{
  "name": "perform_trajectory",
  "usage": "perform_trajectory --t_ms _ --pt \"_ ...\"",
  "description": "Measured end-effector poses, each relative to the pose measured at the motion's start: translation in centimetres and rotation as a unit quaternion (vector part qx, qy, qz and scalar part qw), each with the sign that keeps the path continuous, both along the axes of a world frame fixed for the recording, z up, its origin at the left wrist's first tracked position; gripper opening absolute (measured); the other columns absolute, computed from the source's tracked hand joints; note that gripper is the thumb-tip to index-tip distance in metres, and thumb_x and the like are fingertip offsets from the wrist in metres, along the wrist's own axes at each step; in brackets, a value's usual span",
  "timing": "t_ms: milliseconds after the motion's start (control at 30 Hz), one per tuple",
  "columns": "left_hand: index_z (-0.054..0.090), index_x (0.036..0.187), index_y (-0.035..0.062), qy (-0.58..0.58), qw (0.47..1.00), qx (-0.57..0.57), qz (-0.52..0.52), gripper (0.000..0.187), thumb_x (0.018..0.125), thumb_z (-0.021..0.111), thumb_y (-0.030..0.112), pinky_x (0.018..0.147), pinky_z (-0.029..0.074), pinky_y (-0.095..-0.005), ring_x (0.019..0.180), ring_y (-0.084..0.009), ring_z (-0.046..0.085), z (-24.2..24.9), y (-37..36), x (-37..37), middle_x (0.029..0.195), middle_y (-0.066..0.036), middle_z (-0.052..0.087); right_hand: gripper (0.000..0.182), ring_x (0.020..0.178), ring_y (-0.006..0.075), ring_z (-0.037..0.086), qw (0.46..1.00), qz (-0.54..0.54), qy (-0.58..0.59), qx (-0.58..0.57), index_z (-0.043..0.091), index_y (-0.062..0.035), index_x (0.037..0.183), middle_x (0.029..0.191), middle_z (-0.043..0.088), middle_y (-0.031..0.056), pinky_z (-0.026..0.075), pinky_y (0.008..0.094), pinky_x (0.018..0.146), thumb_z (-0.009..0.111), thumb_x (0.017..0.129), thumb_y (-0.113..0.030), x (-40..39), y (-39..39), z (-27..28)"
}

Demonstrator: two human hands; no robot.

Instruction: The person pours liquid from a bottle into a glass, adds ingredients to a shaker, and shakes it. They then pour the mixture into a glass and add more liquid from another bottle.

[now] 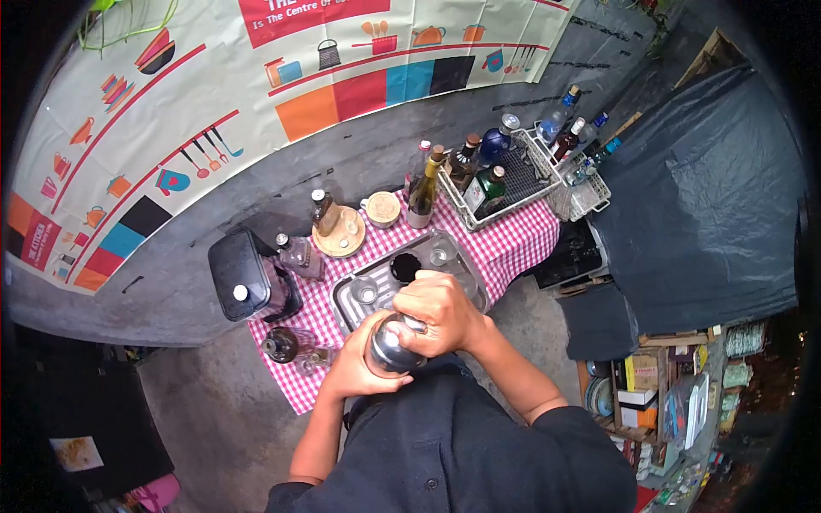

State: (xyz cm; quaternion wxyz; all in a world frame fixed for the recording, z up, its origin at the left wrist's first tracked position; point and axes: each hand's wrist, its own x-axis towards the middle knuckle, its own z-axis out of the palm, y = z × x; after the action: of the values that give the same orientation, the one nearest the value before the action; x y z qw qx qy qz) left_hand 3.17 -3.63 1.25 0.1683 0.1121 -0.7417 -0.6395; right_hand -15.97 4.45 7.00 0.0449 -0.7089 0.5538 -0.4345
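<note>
A shiny metal cocktail shaker is in both my hands, in front of my dark shirt. My left hand wraps round its body from the left side. From above and to the right, my right hand is closed over the shaker's top end, which its fingers partly hide. Just beyond my hands lies a metal tray with a black cup, a clear glass and another clear glass on it.
A red checkered cloth covers the table. Around the tray stand a tall bottle, a wire basket of bottles, a round wooden board, a black-lidded container and a dark bottle.
</note>
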Motion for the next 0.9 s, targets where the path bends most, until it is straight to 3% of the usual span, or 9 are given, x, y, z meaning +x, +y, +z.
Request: perform_trajectory --t_ms 67,233,267,500,567,700,733,833,900 --pt "0.042 0.139 -0.0033 0.007 1.0 0.007 -0.003 0.1 0.056 0.092 0.02 0.105 0.041 -0.0346 0.122 -0.0215 0.054 0.5 0.4 -2.1 0.129 -0.014 0.057 0.028 0.051 0.0296 0.048 0.999 0.026 -0.002 -0.033 0.049 -0.006 0.065 0.057 0.047 0.0091 0.037 0.0385 0.054 0.065 0.07 -0.027 -1.9 0.2 0.5" --pt "0.042 0.14 -0.0035 0.004 0.998 0.006 -0.065 0.1 0.056 0.091 0.022 0.108 0.037 -0.0347 0.126 -0.0204 0.05 0.2 2.0 -6.8 0.133 -0.013 0.054 0.024 0.054 0.0304 0.054 0.998 0.054 -0.006 -0.026 0.052 -0.006 0.066 0.058 0.051 0.0102 0.041 0.0398 0.057 0.066 0.072 -0.025 -7.0 2.8 0.8" --pt "0.043 0.139 -0.0029 0.004 0.991 0.099 -0.094 0.101 0.055 0.091 0.024 0.109 0.037 -0.0355 0.124 -0.0218 0.051 -0.3 2.8 -7.4 0.132 -0.013 0.054 0.024 0.053 0.0301 0.053 0.996 0.072 -0.03 -0.039 0.051 -0.0062 0.064 0.057 0.05 0.0099 0.04 0.0398 0.057 0.065 0.072 -0.024 -7.8 3.5 0.6" --pt "0.042 0.139 -0.0012 -0.045 0.99 0.032 -0.126 0.101 0.056 0.092 0.026 0.108 0.038 -0.036 0.123 -0.0233 0.053 1.5 4.7 -13.2 0.13 -0.013 0.055 0.033 0.056 0.0305 0.052 0.995 0.068 -0.046 -0.058 0.052 -0.005 0.067 0.061 0.049 0.0107 0.038 0.0402 0.057 0.061 0.078 -0.035 -13.3 6.8 0.3" --pt "0.041 0.14 -0.0012 -0.043 0.994 -0.017 -0.097 0.102 0.057 0.093 0.027 0.108 0.038 -0.0366 0.125 -0.0237 0.052 1.8 5.5 -14.8 0.132 -0.014 0.054 0.04 0.054 0.026 0.051 0.994 0.055 -0.074 -0.067 0.056 -0.0052 0.069 0.061 0.052 0.0081 0.035 0.0364 0.056 0.062 0.082 -0.042 -15.0 7.4 0.2" --pt "0.043 0.139 -0.0006 -0.05 0.994 -0.074 -0.057 0.099 0.058 0.093 0.026 0.105 0.042 -0.0372 0.122 -0.0258 0.055 1.1 6.9 -16.9 0.131 -0.015 0.055 0.041 0.061 0.0271 0.054 0.997 0.028 -0.073 -0.01 0.061 -0.0044 0.078 0.069 0.056 0.0089 0.038 0.0369 0.058 0.071 0.077 -0.044 -17.6 9.5 -0.4" --pt "0.045 0.137 0.0005 -0.053 0.996 -0.053 -0.044 0.096 0.058 0.092 0.026 0.104 0.043 -0.0377 0.121 -0.027 0.057 1.0 7.4 -17.2 0.129 -0.015 0.056 0.041 0.065 0.0276 0.056 0.997 0.039 -0.069 0.012 0.063 -0.0031 0.085 0.074 0.058 0.01 0.041 0.0374 0.06 0.076 0.075 -0.041 -18.2 10.0 -0.6" --pt "0.046 0.136 0.0011 -0.068 0.997 -0.039 -0.006 0.093 0.058 0.091 0.026 0.102 0.044 -0.0382 0.12 -0.0272 0.057 0.7 8.7 -17.5 0.128 -0.015 0.056 0.04 0.07 0.0275 0.058 0.991 0.05 -0.113 0.044 0.063 -0.001 0.092 0.08 0.06 0.0113 0.046 0.0367 0.064 0.079 0.075 -0.033 -19.2 10.9 -1.4" --pt "0.048 0.134 0.0007 -0.067 0.994 -0.077 0.045 0.092 0.057 0.091 0.027 0.102 0.044 -0.0387 0.12 -0.0278 0.058 -0.8 9.4 -16.9 0.128 -0.015 0.057 0.039 0.082 0.0252 0.062 0.981 0.047 -0.158 0.099 0.063 0.0015 0.103 0.093 0.062 0.0118 0.05 0.0344 0.071 0.079 0.079 -0.025 -19.5 11.7 -1.3"
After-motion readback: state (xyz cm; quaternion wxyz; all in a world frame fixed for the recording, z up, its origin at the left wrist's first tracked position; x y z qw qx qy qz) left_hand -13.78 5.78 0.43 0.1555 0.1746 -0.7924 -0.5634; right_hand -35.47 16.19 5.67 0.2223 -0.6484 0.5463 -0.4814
